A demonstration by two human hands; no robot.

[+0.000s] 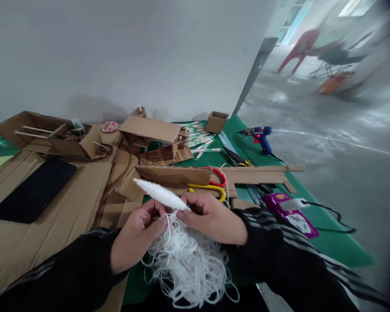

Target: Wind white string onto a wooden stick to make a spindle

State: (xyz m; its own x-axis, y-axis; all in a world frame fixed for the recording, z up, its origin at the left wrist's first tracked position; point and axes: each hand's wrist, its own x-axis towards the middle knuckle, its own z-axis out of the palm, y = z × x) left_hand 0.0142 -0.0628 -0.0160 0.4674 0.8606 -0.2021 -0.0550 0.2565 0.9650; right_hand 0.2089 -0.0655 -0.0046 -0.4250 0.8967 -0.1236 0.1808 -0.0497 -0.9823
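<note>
A white cone wound with cord (162,194) is tilted, its narrow tip pointing up and left. Its lower right end is pinched by my right hand (212,218), thumb and fingers together. My left hand (139,234) is closed just below the cone, with its fingers pressed on the white cord. Below both hands hangs a loose, tangled heap of white cord (195,264). Some fingertips of each hand are hidden behind the cone and cord.
An open cardboard box (175,175) lies beyond my hands, beside red and yellow handles (218,177). A blue glue gun (261,138) stands at the right, near a purple packet (292,216). A black tablet (34,188) lies on cardboard at the left.
</note>
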